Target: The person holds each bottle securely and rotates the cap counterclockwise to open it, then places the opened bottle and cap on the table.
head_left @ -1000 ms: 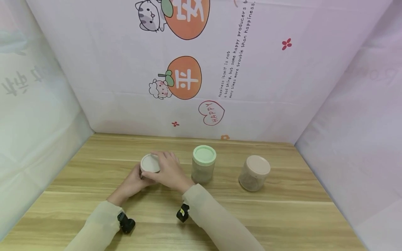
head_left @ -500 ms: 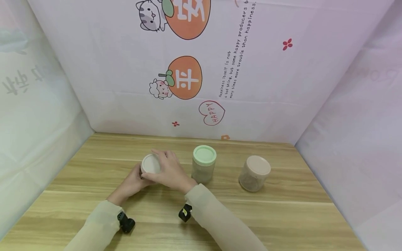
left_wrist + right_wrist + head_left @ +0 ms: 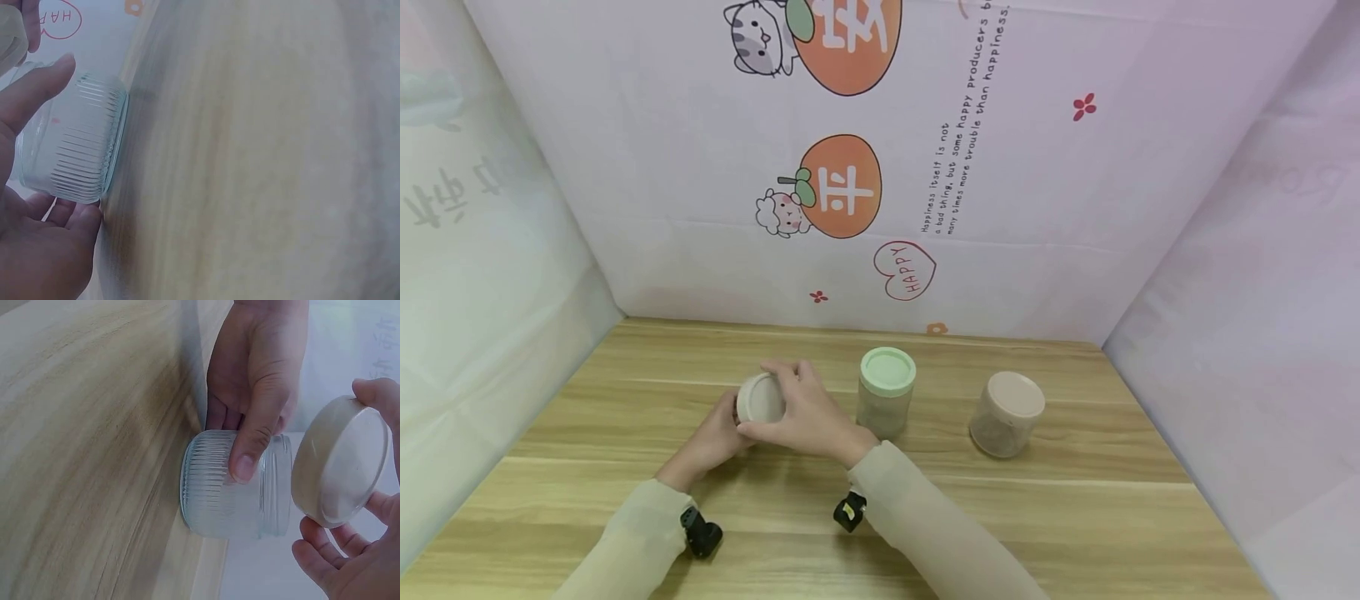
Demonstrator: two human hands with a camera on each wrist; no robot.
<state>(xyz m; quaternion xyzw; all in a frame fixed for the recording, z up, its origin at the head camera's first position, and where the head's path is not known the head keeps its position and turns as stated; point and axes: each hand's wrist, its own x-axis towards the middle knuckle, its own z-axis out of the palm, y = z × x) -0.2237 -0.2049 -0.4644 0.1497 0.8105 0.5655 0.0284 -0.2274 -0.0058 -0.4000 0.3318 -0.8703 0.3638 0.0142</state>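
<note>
A ribbed clear glass jar (image 3: pixel 209 487) stands on the wooden table, its threaded mouth uncovered in the right wrist view. My left hand (image 3: pixel 711 437) grips its side, thumb across the front and fingers behind. Just above the mouth, my right hand (image 3: pixel 808 417) holds an off-white round lid (image 3: pixel 340 462) by its edge between thumb and fingers. The lid is tilted and apart from the jar, with a gap showing between them. In the left wrist view the jar (image 3: pixel 81 137) sits in the left hand, and only part of the lid (image 3: pixel 11 39) shows at the edge.
Right of the hands stands a taller jar with a green lid (image 3: pixel 887 392). Farther right is a squat jar with a beige-pink lid (image 3: pixel 1007 414). A printed white cloth (image 3: pixel 1000 275) rises behind the wooden table (image 3: pixel 1075 517), with pale cloth at both sides.
The lid, earlier level on the jar, is now lifted off and tilted in my right hand. The right forearm has shifted slightly right; the left hand stays in place.
</note>
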